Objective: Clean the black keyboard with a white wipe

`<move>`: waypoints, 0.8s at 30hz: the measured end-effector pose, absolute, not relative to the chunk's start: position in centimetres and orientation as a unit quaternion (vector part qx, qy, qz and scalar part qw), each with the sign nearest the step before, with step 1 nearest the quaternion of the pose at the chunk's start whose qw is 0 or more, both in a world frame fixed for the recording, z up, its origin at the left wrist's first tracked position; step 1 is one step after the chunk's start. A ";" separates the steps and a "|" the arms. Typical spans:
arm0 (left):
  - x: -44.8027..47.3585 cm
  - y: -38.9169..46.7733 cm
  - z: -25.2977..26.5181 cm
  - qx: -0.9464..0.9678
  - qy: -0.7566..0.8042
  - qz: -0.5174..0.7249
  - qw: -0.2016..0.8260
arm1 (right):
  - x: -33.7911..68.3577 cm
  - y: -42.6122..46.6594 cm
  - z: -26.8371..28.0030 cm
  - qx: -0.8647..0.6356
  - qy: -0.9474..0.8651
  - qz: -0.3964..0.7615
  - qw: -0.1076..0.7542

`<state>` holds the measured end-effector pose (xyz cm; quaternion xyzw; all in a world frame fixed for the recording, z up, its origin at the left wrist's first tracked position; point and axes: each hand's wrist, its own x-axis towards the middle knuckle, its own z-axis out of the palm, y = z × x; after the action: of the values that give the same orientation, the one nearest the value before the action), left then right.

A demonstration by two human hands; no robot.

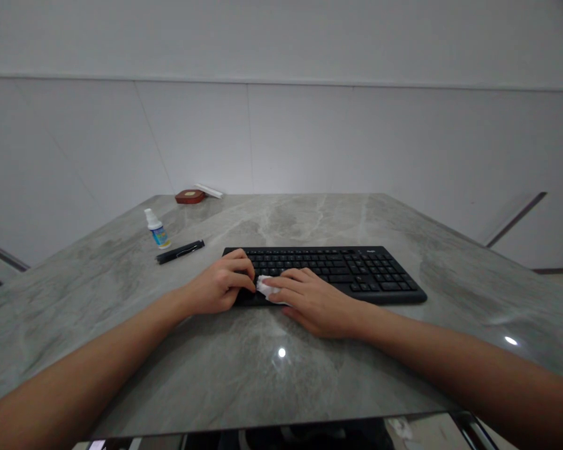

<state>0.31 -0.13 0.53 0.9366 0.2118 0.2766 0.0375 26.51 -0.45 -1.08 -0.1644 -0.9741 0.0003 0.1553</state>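
Note:
A black keyboard [370,269] lies flat on the grey marbled table. My left hand [220,281] rests over its left end, fingers curled down against the keyboard and its edge. Under the fingers of my right hand [316,303] is a crumpled white tissue [266,287], pressed onto the lower left keys. The keys beneath both hands are hidden. Whether the left fingers grip the keyboard's edge or only lie on it is hard to make out.
A white spray bottle [156,230] with a blue label stands at the left, beside a black brush-like stick [181,252]. At the far edge sit a reddish-brown case [190,197] and a flat white item [209,190]. A pale wall [300,137] rises behind the table [281,394].

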 end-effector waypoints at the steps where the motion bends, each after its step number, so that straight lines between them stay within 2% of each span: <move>1: 0.3 -0.1 0.5 0.936 0.213 0.279 0.041 | 26.5 -0.4 -1.1 -0.163 -0.976 0.000 0.147; 7: 0.4 0.0 0.5 0.931 0.216 0.290 0.056 | 26.3 -0.4 -0.9 -0.154 -0.980 0.016 0.126; 13: 0.3 0.0 0.5 0.926 0.228 0.296 0.049 | 26.3 -0.6 -0.3 -0.152 -0.977 0.053 0.141; 19: 0.4 0.0 0.6 0.930 0.210 0.300 0.035 | 26.1 -0.8 -0.6 -0.189 -0.972 0.097 0.103; 24: 0.4 -0.1 0.7 0.938 0.183 0.290 0.045 | 26.1 -0.9 -0.8 -0.172 -0.977 0.060 0.115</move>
<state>0.37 -0.09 0.67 0.9382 0.1830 0.2901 0.0454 26.05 -0.92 -0.83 -0.1719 -0.9766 0.0599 0.1146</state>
